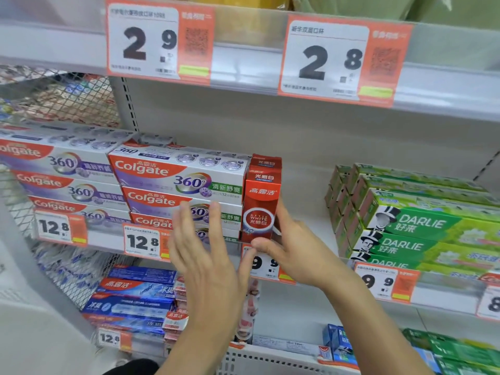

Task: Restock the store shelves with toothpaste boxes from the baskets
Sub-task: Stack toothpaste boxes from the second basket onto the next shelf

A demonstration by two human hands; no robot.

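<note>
Nearest to us, our left hand (pixel 205 255) hangs in front of the shelf with its fingers straight and spread, holding nothing and slightly blurred. Just right of it, our right hand (pixel 295 250) grips the red toothpaste box (pixel 261 198), the thumb curled across its lower front corner and the fingers wrapped behind its right side.

The box stands upright on end at the front edge of the middle shelf (pixel 311 217). It is glossy red cardboard, tall and narrow, with white lettering near the top and a white ring printed low on its front face. Its left side sits against the stack of Colgate boxes (pixel 178 190), long flat cartons in white and purple with a red brand flash, piled lengthwise. Well apart to the right lies a stack of green Darlie boxes (pixel 422 234), also long and flat.

Orange-and-white price tags (pixel 142 242) run along the shelf lip, and two larger ones (pixel 159 40) hang from the pale metal shelf above. A wire mesh divider (pixel 59 98) closes off the left side. Blue boxes (pixel 132 301) lie on the shelf below.
</note>
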